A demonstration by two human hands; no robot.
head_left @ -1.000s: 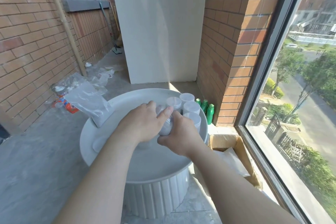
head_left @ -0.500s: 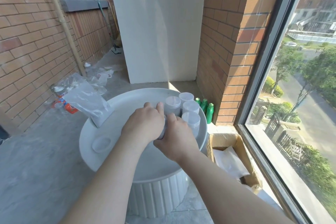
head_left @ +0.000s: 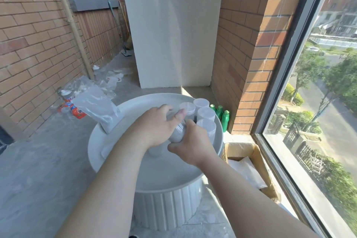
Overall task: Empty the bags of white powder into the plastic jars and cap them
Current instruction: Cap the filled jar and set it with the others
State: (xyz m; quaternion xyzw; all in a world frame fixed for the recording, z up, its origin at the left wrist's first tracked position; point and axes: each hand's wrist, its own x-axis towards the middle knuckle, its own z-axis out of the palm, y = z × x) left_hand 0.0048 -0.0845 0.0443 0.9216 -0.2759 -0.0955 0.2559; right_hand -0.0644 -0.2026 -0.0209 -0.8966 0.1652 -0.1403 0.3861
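Over the round white table (head_left: pixel 173 177), my left hand (head_left: pixel 154 127) and my right hand (head_left: pixel 191 141) grip a small clear bag of white powder (head_left: pixel 176 134) between them. The bag hangs above an open plastic jar (head_left: pixel 156 151), which is mostly hidden under my left hand. Several capped jars (head_left: pixel 206 115) stand together at the table's far right edge. A fuller bag of powder (head_left: pixel 98 110) leans on the far left rim. A loose lid (head_left: pixel 105 149) lies on the table, left of my left forearm.
A cardboard box (head_left: pixel 257 152) with white bags (head_left: pixel 247 170) inside sits on the floor right of the table, beside the large window. Green bottles (head_left: pixel 222 116) stand by the brick pillar. Plastic wrappers and litter (head_left: pixel 77 111) lie on the floor at left.
Both hands stay on the bag over the jar. My left thumb tucked in half a second ago and is raised again now.
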